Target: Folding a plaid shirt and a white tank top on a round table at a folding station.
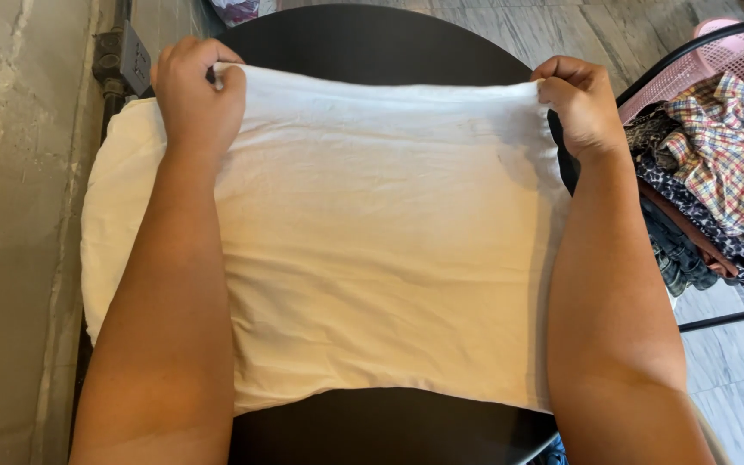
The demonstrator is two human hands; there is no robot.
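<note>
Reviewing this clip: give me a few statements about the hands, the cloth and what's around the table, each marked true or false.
1. Both hands grip the far edge of the white cloth. True: the left hand and the right hand each pinch a far corner.
2. The cloth lies on a square wooden table. False: the table is round and black.
3. A pile of clothes sits to the right. True.
4. The top garment of that pile is plain red. False: it is a plaid shirt.
5. The pink basket is on the left. False: it is on the right.

White cloth [372,250], flat on table
</note>
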